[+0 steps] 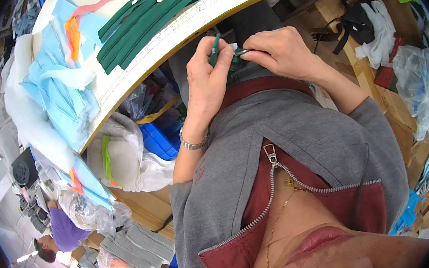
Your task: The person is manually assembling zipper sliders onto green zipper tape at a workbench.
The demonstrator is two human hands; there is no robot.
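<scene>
My left hand (203,75) is closed, pinching a narrow dark green fabric strip (214,50) between thumb and fingers. A small white piece (234,46) shows just beyond its fingertips. Close beside it, my right hand (284,51) is closed too, its thumb and forefinger gripping a slim dark tool (242,53) whose tip points at the left hand. The fingers hide most of that tool, so its kind is unclear. Both hands are above my lap, on the near side of the table edge. Long green fabric strips (162,16) with round white stickers lie stacked on the table.
The white table (203,16) has a curved edge and printed ruler marks. Light blue fabric (60,87) and white padding (29,110) cover its left side. Cardboard (342,70), a clear plastic bag (419,83) and dark straps are at right. A person in purple (67,228) is far left.
</scene>
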